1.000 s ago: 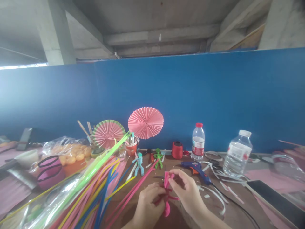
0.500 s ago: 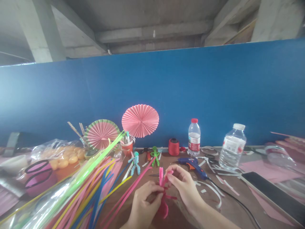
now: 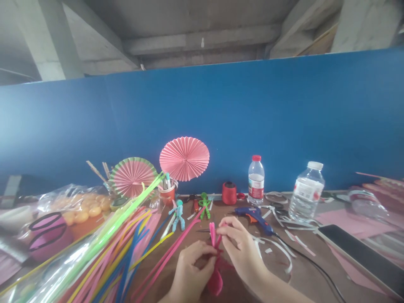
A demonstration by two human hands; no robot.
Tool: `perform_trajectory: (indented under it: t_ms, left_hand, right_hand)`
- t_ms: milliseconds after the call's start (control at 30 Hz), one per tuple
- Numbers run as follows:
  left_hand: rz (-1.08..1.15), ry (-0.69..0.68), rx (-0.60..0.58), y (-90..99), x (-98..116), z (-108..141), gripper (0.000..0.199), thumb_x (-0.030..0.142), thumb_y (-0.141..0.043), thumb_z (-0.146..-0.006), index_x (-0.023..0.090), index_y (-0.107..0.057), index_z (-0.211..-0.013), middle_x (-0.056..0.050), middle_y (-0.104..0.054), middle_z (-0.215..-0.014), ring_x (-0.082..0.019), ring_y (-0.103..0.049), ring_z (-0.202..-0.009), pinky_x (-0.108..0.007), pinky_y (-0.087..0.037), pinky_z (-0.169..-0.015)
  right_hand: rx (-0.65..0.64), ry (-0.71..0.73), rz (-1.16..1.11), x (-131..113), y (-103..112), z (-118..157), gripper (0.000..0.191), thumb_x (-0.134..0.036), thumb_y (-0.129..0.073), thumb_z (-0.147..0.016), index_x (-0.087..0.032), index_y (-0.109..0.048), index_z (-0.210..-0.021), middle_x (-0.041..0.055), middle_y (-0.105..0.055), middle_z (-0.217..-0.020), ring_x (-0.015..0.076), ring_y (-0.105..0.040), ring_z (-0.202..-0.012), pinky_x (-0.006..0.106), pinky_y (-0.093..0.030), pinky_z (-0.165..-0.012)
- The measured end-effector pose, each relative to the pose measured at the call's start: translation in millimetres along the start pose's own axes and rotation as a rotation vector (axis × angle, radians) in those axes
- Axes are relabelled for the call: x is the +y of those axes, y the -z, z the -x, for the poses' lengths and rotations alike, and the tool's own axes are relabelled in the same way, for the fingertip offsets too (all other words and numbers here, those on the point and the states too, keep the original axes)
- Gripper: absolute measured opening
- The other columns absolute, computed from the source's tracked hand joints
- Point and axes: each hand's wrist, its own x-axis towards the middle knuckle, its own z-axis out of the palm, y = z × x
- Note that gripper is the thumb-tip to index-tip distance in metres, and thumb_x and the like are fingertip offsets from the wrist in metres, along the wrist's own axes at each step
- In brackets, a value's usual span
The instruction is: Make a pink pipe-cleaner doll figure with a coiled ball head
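Between my two hands is a pink pipe-cleaner figure [image 3: 215, 283], with a rounded loop at its lower end and two upright strands on top. My left hand [image 3: 195, 266] pinches it near the middle. The fingers of my right hand [image 3: 239, 244] are closed on one of its upper strands, partly hiding it. Just behind stand a green pipe-cleaner figure [image 3: 205, 205] and a light blue pipe-cleaner figure [image 3: 178, 215]. Long loose pink pipe cleaners [image 3: 170, 254] lie left of my hands.
Pipe cleaners [image 3: 126, 240] in many colours fill the left front. A blue glue gun [image 3: 257, 219] with its cord lies to the right, near white scraps, a phone [image 3: 362, 256] and water bottles [image 3: 306, 193]. A red thread spool [image 3: 229, 193] and paper fans [image 3: 184, 159] stand behind.
My right hand has shifted slightly, its fingers now lower over the pink strand. My left hand keeps its hold. The whole view has moved a little.
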Motion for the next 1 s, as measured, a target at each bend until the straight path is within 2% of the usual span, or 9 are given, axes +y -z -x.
perform_trajectory:
  t_ms: [67, 133, 267, 467, 567, 700, 800, 1000]
  left_hand:
    - [0.005, 0.023, -0.016, 0.1, 1.5, 0.0, 0.022, 0.004, -0.053, -0.067, 0.02, -0.068, -0.07, -0.003, -0.065, -0.066, -0.016, -0.061, -0.063, -0.023, -0.047, -0.061]
    - [0.011, 0.041, -0.03, 0.2, 2.1, 0.4, 0.024, 0.003, -0.051, -0.066, 0.02, -0.068, -0.071, -0.003, -0.065, -0.066, -0.016, -0.06, -0.063, -0.022, -0.047, -0.06]
    - [-0.037, 0.059, -0.067, 0.8, 4.1, 0.9, 0.022, 0.006, -0.052, -0.067, 0.02, -0.069, -0.07, -0.003, -0.065, -0.065, -0.016, -0.059, -0.062, -0.023, -0.046, -0.06]
    - [-0.06, 0.057, -0.097, 2.1, 10.5, -0.2, 0.024, 0.003, -0.053, -0.066, 0.019, -0.07, -0.07, -0.003, -0.066, -0.065, -0.016, -0.059, -0.062, -0.024, -0.044, -0.062]
    - [-0.041, 0.043, -0.094, 1.9, 10.7, -0.4, 0.024, 0.003, -0.052, -0.066, 0.019, -0.07, -0.07, -0.003, -0.066, -0.066, -0.016, -0.058, -0.061, -0.023, -0.044, -0.061]
    - [-0.004, 0.031, -0.092, 1.5, 8.9, -1.1, 0.026, 0.001, -0.052, -0.066, 0.019, -0.07, -0.07, -0.004, -0.067, -0.068, -0.016, -0.059, -0.063, -0.023, -0.045, -0.063]
    - [0.035, 0.03, -0.09, 1.4, 8.5, -1.7, 0.025, 0.001, -0.053, -0.066, 0.019, -0.07, -0.071, -0.004, -0.068, -0.07, -0.016, -0.06, -0.065, -0.022, -0.046, -0.062]
    - [0.078, 0.048, -0.086, 0.3, 10.8, -2.2, 0.018, 0.006, -0.057, -0.068, 0.019, -0.069, -0.069, -0.004, -0.069, -0.072, -0.016, -0.062, -0.064, -0.021, -0.047, -0.059]
  right_hand:
    - [-0.01, 0.052, 0.056, 1.0, 0.8, -0.4, 0.023, -0.007, -0.044, -0.075, -0.021, -0.062, -0.075, 0.0051, -0.051, -0.099, 0.0178, -0.052, -0.094, 0.027, -0.041, -0.083]
    - [-0.019, 0.095, 0.098, 2.9, 1.3, -0.8, 0.018, -0.009, -0.047, -0.075, -0.021, -0.061, -0.077, 0.006, -0.049, -0.103, 0.0189, -0.052, -0.095, 0.029, -0.042, -0.083]
    - [-0.037, 0.169, 0.134, 4.4, 2.2, -1.3, 0.019, -0.008, -0.047, -0.075, -0.022, -0.059, -0.079, 0.0055, -0.051, -0.097, 0.0179, -0.053, -0.087, 0.029, -0.044, -0.078]
    - [-0.063, 0.216, 0.196, 5.1, 2.9, -1.8, 0.022, -0.005, -0.046, -0.073, -0.021, -0.058, -0.084, 0.0048, -0.05, -0.09, 0.0179, -0.051, -0.086, 0.028, -0.043, -0.076]
    - [-0.071, 0.207, 0.24, 4.2, 3.3, -2.0, 0.019, -0.006, -0.047, -0.073, -0.019, -0.057, -0.083, 0.0054, -0.049, -0.09, 0.0189, -0.05, -0.087, 0.03, -0.042, -0.077]
    - [-0.097, 0.136, 0.243, -1.0, 5.2, -4.0, 0.015, -0.005, -0.047, -0.071, -0.019, -0.051, -0.069, 0.0046, -0.049, -0.09, 0.0188, -0.049, -0.088, 0.031, -0.042, -0.079]
    - [-0.112, 0.076, 0.199, -4.4, 7.4, -6.3, 0.015, -0.005, -0.048, -0.069, -0.019, -0.048, -0.065, 0.0038, -0.049, -0.092, 0.0188, -0.049, -0.091, 0.031, -0.04, -0.082]
    - [-0.135, -0.019, 0.041, -9.0, 12.4, -9.6, 0.016, -0.012, -0.043, -0.078, -0.02, -0.047, -0.065, 0.0034, -0.05, -0.097, 0.0185, -0.048, -0.094, 0.032, -0.036, -0.084]
